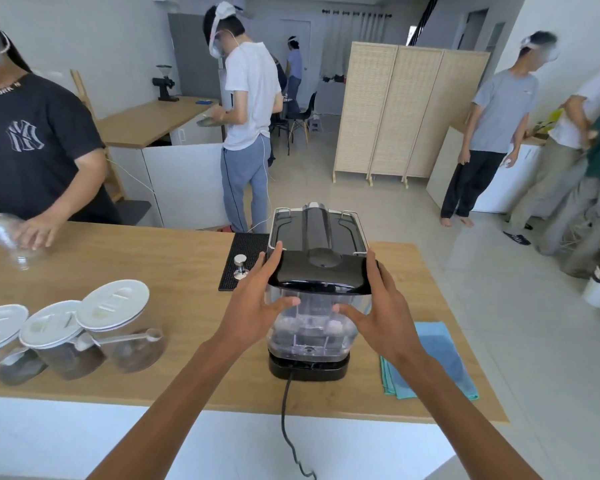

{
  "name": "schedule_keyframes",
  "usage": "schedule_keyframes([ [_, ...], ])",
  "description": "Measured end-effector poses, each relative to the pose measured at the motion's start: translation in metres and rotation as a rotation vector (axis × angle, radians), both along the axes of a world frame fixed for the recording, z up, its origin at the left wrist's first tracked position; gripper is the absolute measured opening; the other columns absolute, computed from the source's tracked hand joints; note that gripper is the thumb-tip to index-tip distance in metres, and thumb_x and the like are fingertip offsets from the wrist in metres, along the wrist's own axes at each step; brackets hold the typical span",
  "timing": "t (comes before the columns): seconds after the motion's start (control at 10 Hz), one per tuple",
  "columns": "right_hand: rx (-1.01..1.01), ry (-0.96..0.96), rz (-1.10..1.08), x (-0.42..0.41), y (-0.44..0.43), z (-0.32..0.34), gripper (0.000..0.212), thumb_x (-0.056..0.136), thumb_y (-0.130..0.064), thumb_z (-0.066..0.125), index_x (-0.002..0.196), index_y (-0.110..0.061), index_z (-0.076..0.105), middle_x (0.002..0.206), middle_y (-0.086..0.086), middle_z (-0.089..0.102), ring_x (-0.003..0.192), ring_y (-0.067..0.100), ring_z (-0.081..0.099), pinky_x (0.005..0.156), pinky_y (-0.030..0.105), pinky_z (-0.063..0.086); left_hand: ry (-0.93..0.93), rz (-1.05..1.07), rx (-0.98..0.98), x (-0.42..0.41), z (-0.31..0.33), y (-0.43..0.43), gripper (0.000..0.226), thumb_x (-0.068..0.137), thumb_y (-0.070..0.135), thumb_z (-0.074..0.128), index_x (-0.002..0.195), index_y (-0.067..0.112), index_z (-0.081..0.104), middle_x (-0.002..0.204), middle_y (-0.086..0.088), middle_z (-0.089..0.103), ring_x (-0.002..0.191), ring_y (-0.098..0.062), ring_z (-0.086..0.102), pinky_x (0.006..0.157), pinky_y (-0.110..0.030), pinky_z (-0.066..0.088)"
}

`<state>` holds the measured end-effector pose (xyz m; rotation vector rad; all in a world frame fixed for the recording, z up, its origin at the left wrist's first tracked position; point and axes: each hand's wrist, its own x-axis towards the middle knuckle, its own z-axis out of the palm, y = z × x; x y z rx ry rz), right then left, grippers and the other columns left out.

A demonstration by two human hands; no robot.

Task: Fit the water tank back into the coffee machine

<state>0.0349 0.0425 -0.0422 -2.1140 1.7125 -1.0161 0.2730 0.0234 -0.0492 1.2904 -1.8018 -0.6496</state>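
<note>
The black coffee machine [317, 226] stands on the wooden counter with its back toward me. A clear water tank [314, 327] with a glossy black lid [321, 271] sits upright at the machine's rear, above the black base [309, 368]. My left hand [257, 303] grips the tank's left side, thumb across the clear front and fingers up along the lid's edge. My right hand [378, 306] grips the right side the same way.
Three white-lidded glass jars [66, 334] with a scoop stand at the left. A metal tamper [240, 266] rests on a black mat [238, 261]. A blue cloth [433, 358] lies to the right. The power cord [286, 427] hangs over the near edge. Several people stand around.
</note>
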Motion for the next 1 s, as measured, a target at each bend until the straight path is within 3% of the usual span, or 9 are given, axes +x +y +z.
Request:
schedule_keyframes([
  [0.1, -0.006, 0.023, -0.007, 0.001, -0.005, 0.002, 0.109, 0.084, -0.045, 0.074, 0.159, -0.025, -0.002, 0.161, 0.007, 0.028, 0.132, 0.027, 0.047, 0.099, 0.032, 0.044, 0.009, -0.002, 0.015, 0.002, -0.004, -0.008, 0.099, 0.083, 0.035, 0.079, 0.161, 0.032, 0.018, 0.162, -0.001, 0.041, 0.153, -0.027, 0.030, 0.117, -0.051, 0.039],
  [0.2, 0.008, 0.057, -0.020, 0.002, -0.007, -0.001, 0.108, 0.084, -0.050, 0.072, 0.158, -0.028, -0.003, 0.164, 0.006, 0.021, 0.132, 0.032, 0.048, 0.099, 0.039, 0.047, 0.018, -0.010, 0.020, 0.003, -0.009, -0.011, 0.100, 0.077, 0.053, 0.069, 0.161, 0.036, 0.016, 0.163, -0.004, 0.039, 0.154, -0.028, 0.028, 0.117, -0.049, 0.040],
  [0.3, 0.042, 0.125, -0.049, 0.001, -0.006, -0.016, 0.108, 0.083, -0.059, 0.066, 0.158, -0.031, -0.006, 0.167, 0.003, 0.015, 0.122, 0.035, 0.057, 0.088, 0.042, 0.054, -0.038, -0.026, 0.026, 0.002, -0.025, -0.008, 0.101, 0.075, 0.078, 0.054, 0.160, 0.042, 0.013, 0.168, 0.001, 0.027, 0.150, -0.025, 0.035, 0.109, -0.027, 0.039],
  [0.4, 0.035, 0.100, -0.059, 0.001, -0.004, -0.030, 0.107, 0.081, -0.065, 0.061, 0.158, -0.029, -0.003, 0.168, -0.001, 0.011, 0.118, 0.031, 0.060, 0.078, 0.037, 0.055, -0.055, -0.009, 0.018, 0.001, -0.036, -0.006, 0.100, 0.074, 0.085, 0.045, 0.159, 0.047, 0.010, 0.170, -0.001, 0.020, 0.095, -0.029, 0.060, 0.091, -0.029, 0.044],
  [0.5, 0.046, 0.064, -0.062, 0.001, -0.004, -0.032, 0.106, 0.081, -0.065, 0.061, 0.158, -0.031, -0.003, 0.168, -0.005, 0.011, 0.127, 0.028, 0.054, 0.081, 0.037, 0.055, -0.074, -0.017, 0.000, 0.002, -0.036, -0.009, 0.102, 0.072, 0.090, 0.040, 0.159, 0.047, 0.010, 0.169, 0.003, 0.022, 0.145, -0.022, 0.042, 0.096, -0.030, 0.044],
  [0.6, 0.039, 0.072, -0.067, 0.002, -0.004, -0.032, 0.105, 0.082, -0.065, 0.061, 0.158, -0.031, -0.004, 0.168, -0.005, 0.010, 0.119, 0.030, 0.060, 0.074, 0.033, 0.054, -0.064, -0.019, -0.014, 0.002, -0.034, -0.005, 0.101, 0.074, 0.086, 0.043, 0.159, 0.044, 0.011, 0.169, 0.005, 0.022, 0.153, -0.026, 0.029, 0.099, -0.013, 0.041],
  [0.7, 0.045, 0.063, -0.073, 0.002, -0.003, -0.032, 0.106, 0.080, -0.067, 0.059, 0.158, -0.032, -0.004, 0.168, -0.006, 0.009, 0.123, 0.030, 0.058, 0.078, 0.035, 0.055, -0.061, -0.002, -0.008, 0.001, -0.030, -0.003, 0.100, 0.076, 0.075, 0.051, 0.160, 0.042, 0.008, 0.169, 0.006, 0.021, 0.156, -0.022, 0.022, 0.112, -0.030, 0.040],
  [0.8, 0.031, 0.025, -0.072, 0.001, -0.001, -0.034, 0.106, 0.080, -0.067, 0.059, 0.157, -0.035, -0.007, 0.168, -0.010, 0.008, 0.133, 0.025, 0.049, 0.081, 0.035, 0.054, -0.060, 0.036, 0.030, 0.000, -0.032, 0.001, 0.102, 0.078, 0.066, 0.059, 0.160, 0.044, 0.001, 0.168, 0.004, 0.026, 0.150, -0.026, 0.035, 0.112, -0.043, 0.042],
  [1.0, 0.039, -0.037, -0.081, -0.009, 0.006, -0.042, 0.116, 0.080, -0.063, 0.067, 0.147, -0.048, -0.026, 0.166, -0.010, 0.014, 0.120, 0.026, 0.060, 0.072, 0.028, 0.053, -0.147, 0.061, -0.026, 0.012, -0.047, 0.004, 0.105, 0.090, 0.054, 0.065, 0.156, 0.047, -0.015, 0.161, 0.001, 0.042, 0.112, -0.020, 0.068, 0.088, -0.030, 0.053],
])
